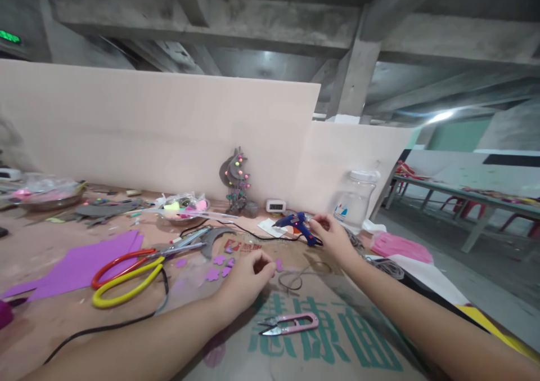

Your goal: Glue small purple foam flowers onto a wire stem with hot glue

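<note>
My left hand (pixel 248 279) is low over the cardboard, its thumb and forefinger brought together; what they pinch, if anything, does not show. A small purple flower cutout (pixel 279 265) lies by its fingertips. My right hand (pixel 332 233) has curled fingers at the back end of a blue glue gun (pixel 297 223); whether they grip it is unclear. The gun's nozzle points left over a white paper piece (pixel 272 228). Pink thread snips (pixel 291 323) lie in front, below a loop of grey cord (pixel 291 282). More purple flower cutouts (pixel 213 273) are left of my left hand.
Red-and-yellow-handled scissors (pixel 126 296) rest beside purple sheets (pixel 84 263). Behind stand a grey decorated piece with coloured beads (pixel 236 175), a small clock (pixel 275 205) and a clear jar (pixel 352 204). A black cable (pixel 105 328) crosses the left side. A pink bag (pixel 403 247) lies right.
</note>
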`<action>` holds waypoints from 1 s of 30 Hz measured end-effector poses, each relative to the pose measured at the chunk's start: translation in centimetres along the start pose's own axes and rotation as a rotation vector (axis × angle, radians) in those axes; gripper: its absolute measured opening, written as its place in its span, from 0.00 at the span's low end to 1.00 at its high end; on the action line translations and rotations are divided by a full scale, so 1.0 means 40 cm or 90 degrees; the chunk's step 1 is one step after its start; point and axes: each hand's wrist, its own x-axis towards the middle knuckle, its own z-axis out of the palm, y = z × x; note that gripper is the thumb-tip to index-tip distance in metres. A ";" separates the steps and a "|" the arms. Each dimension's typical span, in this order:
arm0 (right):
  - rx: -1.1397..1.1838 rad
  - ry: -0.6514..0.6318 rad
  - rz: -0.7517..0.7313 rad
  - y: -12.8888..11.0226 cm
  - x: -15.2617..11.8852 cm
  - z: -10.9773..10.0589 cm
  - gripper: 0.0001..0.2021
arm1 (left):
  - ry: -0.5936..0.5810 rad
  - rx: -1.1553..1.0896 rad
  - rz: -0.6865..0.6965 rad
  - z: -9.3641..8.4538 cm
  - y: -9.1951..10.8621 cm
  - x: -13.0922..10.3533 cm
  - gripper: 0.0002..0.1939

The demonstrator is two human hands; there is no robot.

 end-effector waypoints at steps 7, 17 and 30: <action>-0.002 -0.255 -0.086 -0.137 -0.180 -0.027 0.22 | 0.037 -0.013 -0.003 -0.005 0.013 -0.003 0.10; -0.087 -0.397 -0.208 -0.138 -0.263 0.008 0.15 | 0.038 0.004 0.008 -0.016 0.004 0.001 0.11; 0.161 -0.348 -0.051 -0.112 -0.247 0.027 0.22 | -0.063 0.073 0.024 -0.011 0.023 -0.014 0.12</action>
